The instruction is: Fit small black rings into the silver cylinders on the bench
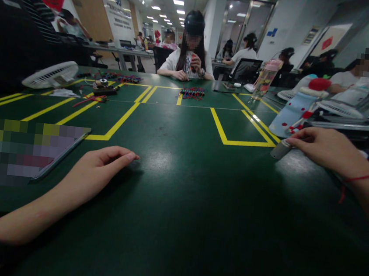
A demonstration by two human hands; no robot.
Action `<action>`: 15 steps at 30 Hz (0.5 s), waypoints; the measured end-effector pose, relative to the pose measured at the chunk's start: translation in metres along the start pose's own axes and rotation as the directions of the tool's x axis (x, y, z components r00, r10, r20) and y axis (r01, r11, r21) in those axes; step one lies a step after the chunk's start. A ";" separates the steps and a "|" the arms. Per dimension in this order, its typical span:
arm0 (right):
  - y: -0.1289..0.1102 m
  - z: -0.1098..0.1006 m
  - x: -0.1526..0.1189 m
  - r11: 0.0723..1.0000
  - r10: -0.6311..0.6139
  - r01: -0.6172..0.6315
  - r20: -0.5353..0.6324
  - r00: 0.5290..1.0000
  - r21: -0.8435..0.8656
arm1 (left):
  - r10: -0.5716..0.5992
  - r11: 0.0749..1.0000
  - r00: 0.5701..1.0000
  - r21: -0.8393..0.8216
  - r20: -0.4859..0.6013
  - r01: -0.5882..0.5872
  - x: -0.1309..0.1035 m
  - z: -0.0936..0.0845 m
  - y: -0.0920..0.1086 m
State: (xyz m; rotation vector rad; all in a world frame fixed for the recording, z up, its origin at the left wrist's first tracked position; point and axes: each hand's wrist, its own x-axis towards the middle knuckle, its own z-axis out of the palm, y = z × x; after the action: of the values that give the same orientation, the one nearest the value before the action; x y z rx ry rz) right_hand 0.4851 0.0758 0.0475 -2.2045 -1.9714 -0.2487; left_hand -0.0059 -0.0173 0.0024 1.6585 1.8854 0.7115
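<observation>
One small grey cylinder (pixel 280 150) sits pinched in the right hand (pixel 322 148), as I see it from afar, just in front of a blue bottle (pixel 287 113) and near yellow tape (pixel 248 143) on the green table (pixel 197 201). The left hand (pixel 105 165) curls loosely near a tablet (pixel 44 154); whether it grips anything, I cannot tell.

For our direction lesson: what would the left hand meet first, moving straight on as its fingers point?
Across the green tabletop, the left hand would perhaps first meet the grey cylinder in the right hand; depth and exact heading are unclear.
</observation>
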 end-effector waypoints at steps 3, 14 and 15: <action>-0.001 0.001 0.000 0.994 0.001 -0.004 0.036 0.999 0.106 | 0.006 1.000 1.000 0.001 0.002 -0.006 -0.001 -0.001 0.000; -0.066 0.007 -0.046 0.816 -0.304 0.362 -0.198 0.932 0.450 | -0.024 1.000 1.000 0.014 0.014 0.024 0.000 0.000 0.001; -0.080 0.006 -0.057 0.759 -0.366 0.418 -0.203 0.908 0.499 | -0.023 1.000 1.000 0.014 0.015 0.023 0.000 0.000 0.001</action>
State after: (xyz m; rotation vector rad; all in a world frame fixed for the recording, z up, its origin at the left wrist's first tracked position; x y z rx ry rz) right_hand 0.3993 0.0307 0.0296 -1.3990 -2.1082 0.1387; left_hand -0.0054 -0.0171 0.0032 1.6439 1.8997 0.6762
